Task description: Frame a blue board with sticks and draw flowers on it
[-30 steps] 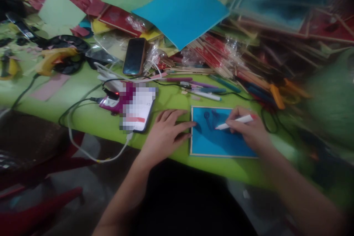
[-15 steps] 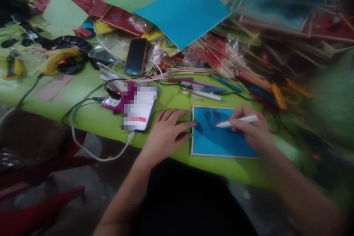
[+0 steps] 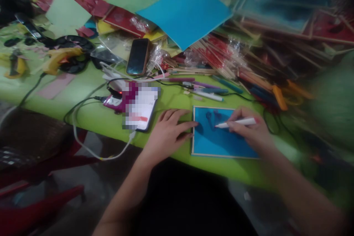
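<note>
Right hand pinches slim white marker over flat blue rectangle; left hand lies spread

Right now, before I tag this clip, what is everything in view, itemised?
Framed board: one, blue, front right
Marker: one, white with red tip, over framed board
Lit phone: one, beside left hand
Dark phone: one, black, centre back
Glue gun: one, yellow, left
Large sheet: one, blue, back
Pale sheet: one, light green, back left
Thin sticks: many, tan and red, behind pens
Pens: several, mixed colours, behind framed board
Table: one, green, beneath
Smaller clutter: too blurred to count
Left hand: one, fingertips at framed board's left edge
Right hand: one, holding marker
</note>
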